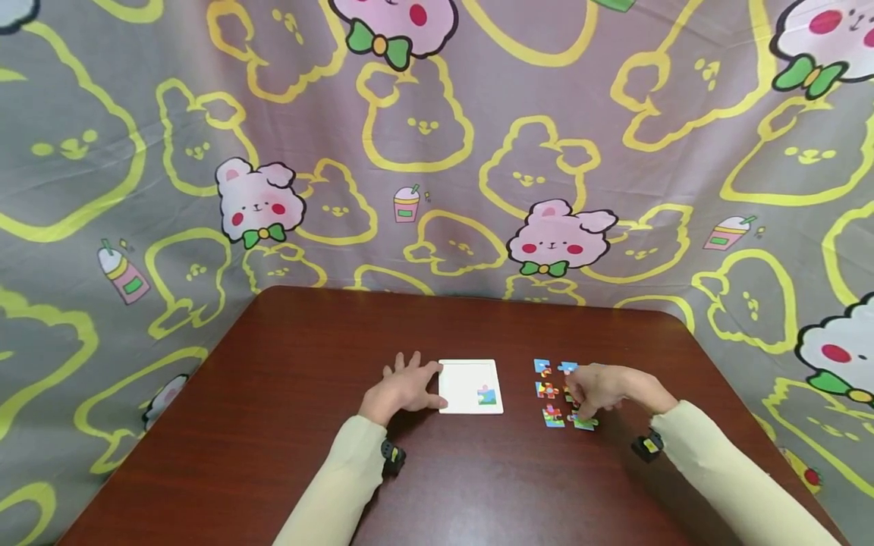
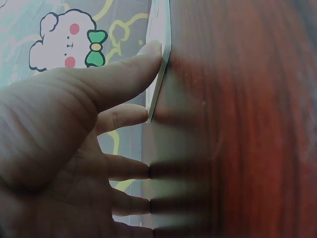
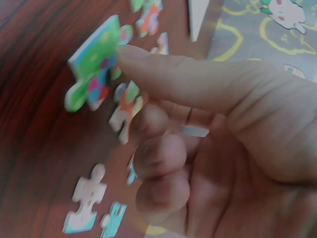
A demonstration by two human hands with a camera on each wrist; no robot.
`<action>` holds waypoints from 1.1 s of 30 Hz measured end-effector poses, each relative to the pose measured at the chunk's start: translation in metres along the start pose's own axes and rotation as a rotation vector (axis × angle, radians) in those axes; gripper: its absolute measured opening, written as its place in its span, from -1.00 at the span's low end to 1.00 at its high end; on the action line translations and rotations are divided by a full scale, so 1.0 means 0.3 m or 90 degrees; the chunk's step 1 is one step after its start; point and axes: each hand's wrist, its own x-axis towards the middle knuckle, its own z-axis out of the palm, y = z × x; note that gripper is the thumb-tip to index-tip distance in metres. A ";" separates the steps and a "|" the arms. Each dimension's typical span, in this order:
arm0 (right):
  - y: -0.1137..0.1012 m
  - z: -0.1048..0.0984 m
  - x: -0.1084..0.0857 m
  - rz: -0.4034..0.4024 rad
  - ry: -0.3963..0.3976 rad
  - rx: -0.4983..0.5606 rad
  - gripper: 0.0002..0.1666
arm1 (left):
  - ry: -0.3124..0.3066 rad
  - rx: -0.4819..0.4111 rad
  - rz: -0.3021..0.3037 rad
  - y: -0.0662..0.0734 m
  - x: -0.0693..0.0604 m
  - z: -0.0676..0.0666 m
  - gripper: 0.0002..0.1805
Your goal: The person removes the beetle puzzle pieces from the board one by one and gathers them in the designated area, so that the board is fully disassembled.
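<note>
The left hand (image 1: 404,385) rests at the left side of a square white puzzle tray (image 1: 457,387), its fingers spread. In the left wrist view the thumb lies on the rim of the tray (image 2: 159,74) and the index fingertip touches its corner. One picture piece (image 1: 486,396) sits in the tray's lower right corner. Over the loose pieces at the right, the right hand (image 1: 599,388) pinches a green jigsaw puzzle piece (image 3: 91,69), which is tilted up in the right wrist view. The thumb shows on it, while the index finger is partly hidden.
Several loose puzzle pieces (image 1: 546,390) lie right of the tray, some partly covered by the right hand. All rest on a dark red-brown table (image 1: 328,356). A patterned cloth (image 1: 437,189) hangs behind the table's far edge.
</note>
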 end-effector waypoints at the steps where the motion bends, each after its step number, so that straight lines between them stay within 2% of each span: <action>1: -0.004 -0.004 0.007 -0.014 0.007 0.000 -0.71 | 0.001 0.001 0.000 -0.001 0.001 -0.001 -0.23; 7: -0.052 -0.021 0.051 -0.132 0.054 0.034 -0.82 | 0.005 -0.005 -0.005 -0.002 -0.001 -0.004 -0.23; 11: -0.091 -0.015 0.077 -0.182 0.087 0.055 -0.85 | 0.004 -0.006 -0.004 -0.001 -0.003 -0.004 -0.23; 15: -0.122 0.001 0.105 -0.196 0.118 0.069 -0.85 | 0.001 -0.006 -0.002 0.001 -0.005 -0.003 -0.23; 19: -0.151 0.019 0.137 -0.198 0.129 0.100 -0.86 | 0.001 -0.005 -0.002 0.002 -0.004 -0.004 -0.24; 25: -0.185 0.048 0.177 -0.217 0.127 0.106 -0.77 | -0.002 -0.003 0.002 0.002 -0.004 -0.004 -0.24; 28: -0.197 0.065 0.194 -0.231 0.122 0.106 -0.79 | -0.002 -0.002 0.003 0.001 -0.005 -0.003 -0.23; 33: -0.222 0.092 0.215 -0.216 0.103 0.126 -0.84 | 0.002 -0.001 0.004 -0.001 -0.007 -0.003 -0.23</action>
